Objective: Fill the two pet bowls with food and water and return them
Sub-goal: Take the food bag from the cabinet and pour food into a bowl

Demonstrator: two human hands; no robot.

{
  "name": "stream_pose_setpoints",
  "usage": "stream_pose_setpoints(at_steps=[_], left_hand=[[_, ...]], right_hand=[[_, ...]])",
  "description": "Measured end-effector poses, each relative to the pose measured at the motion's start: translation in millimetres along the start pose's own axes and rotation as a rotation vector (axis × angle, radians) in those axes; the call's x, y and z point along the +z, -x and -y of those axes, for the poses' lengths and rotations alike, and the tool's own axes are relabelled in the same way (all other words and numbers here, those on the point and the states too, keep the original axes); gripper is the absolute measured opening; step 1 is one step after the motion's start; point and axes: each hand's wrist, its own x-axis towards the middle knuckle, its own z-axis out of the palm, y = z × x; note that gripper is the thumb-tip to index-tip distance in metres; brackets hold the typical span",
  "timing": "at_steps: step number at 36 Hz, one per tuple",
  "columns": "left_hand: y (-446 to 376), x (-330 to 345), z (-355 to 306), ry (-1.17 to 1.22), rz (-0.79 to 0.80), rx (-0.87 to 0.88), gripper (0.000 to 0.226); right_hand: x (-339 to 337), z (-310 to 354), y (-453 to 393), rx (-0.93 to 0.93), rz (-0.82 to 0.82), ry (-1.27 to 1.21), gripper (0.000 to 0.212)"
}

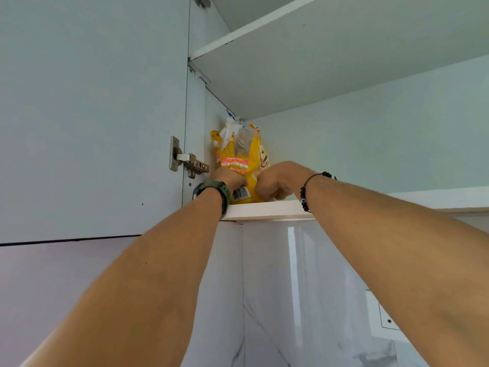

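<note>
Reaching up into the open wall cupboard (344, 144), we take the yellow pet-food bag (244, 157), which stands upright at the left end of the lower shelf (264, 209), straight ahead of both arms. Our left hand (229, 180) grips its near lower edge; our right hand (274, 182) curls against the bag's right side, equally close, so it likely comes toward us.

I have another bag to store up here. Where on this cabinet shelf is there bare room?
Bare shelf runs right of the right hand. The left corner, by the hinge, is crowded: both hands grip the yellow food bag.
</note>
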Motion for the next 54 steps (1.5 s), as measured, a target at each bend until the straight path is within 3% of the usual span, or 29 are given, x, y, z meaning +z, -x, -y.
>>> stream_pose_setpoints(at_steps=[2,7,13,15,17,21,22,24,28,29,30,33,36,41,44,46,49,52,54], left_hand=[[30.8,-6.9,-11.3,-0.063,-0.057,0.015,0.047],[60.5,-18.0,-21.1,-0.148,-0.103,0.046,0.032],[84.6,-40.9,-31.9,-0.05,-0.03,0.062,0.035],[97.8,-53.7,-36.3,0.012,0.027,0.075,0.024],[111.5,-67.9,-41.7,0.045,0.102,0.079,0.012],[140.2,-93.6,-51.1,0.063,0.148,0.088,0.019],[145.3,-98.1,-51.7,0.09,0.151,0.086,0.019],[155.5,-103.6,-52.0,0.157,0.141,0.055,0.018],[172.3,-99.2,-47.4,0.297,0.143,-0.022,0.008],[174.1,-96.2,-44.0,0.321,0.16,-0.023,0.013],[175.2,-93.2,-39.8,0.334,0.179,-0.013,0.034],[171.2,-85.0,-24.9,0.295,0.185,-0.004,0.12],[160.5,-78.8,-10.6,0.294,0.198,0.009,0.14],[181.5,-82.3,-17.7,0.391,0.169,0.064,0.118],[197.3,-85.4,-25.8,0.446,0.129,0.093,0.078],[200.6,-90.2,-29.0,0.462,0.105,0.104,0.063],[210.2,-97.8,-32.8,0.475,0.088,0.122,0.078],[223.9,-103.1,-35.7,0.468,0.055,0.165,0.062],[233.4,-108.7,-36.9,0.465,0.035,0.177,0.07]], right_hand=[[1.7,3.4,5.1,0.005,0.024,0.012,0.013],[-2.4,-2.2,17.6,-0.021,0.084,0.081,0.016],[-17.1,0.4,58.2,-0.062,0.078,-0.027,0.035],[-24.1,-1.3,69.2,-0.088,0.044,-0.143,0.046],[-31.1,-6.5,76.8,-0.111,0.001,-0.311,0.037],[-44.6,-16.3,80.7,-0.047,-0.207,-0.52,0.005],[-46.3,-20.7,79.2,-0.009,-0.266,-0.551,0.006],[-47.4,-30.4,74.6,0.067,-0.294,-0.623,0.019],[-44.4,-40.5,71.3,0.149,-0.107,-0.789,0.063],[-43.3,-40.0,70.2,0.15,-0.071,-0.808,0.067],[-42.2,-38.1,69.4,0.15,-0.041,-0.812,0.069],[-38.6,-24.2,68.8,0.114,0.038,-0.874,0.068],[-30.4,-8.9,65.9,0.079,0.094,-0.935,0.067],[-18.9,-14.1,46.2,0.08,-0.037,-0.905,0.086],[-18.4,-1.9,70.4,0.028,-0.044,-0.937,0.072],[-17.4,0.0,76.4,-0.037,-0.025,-0.994,0.066],[-17.7,2.7,84.1,-0.123,-0.04,-1.031,0.065],[-18.8,9.6,94.5,-0.134,-0.104,-1.062,0.067],[-18.3,14.0,104.7,-0.13,-0.192,-1.105,0.053]])
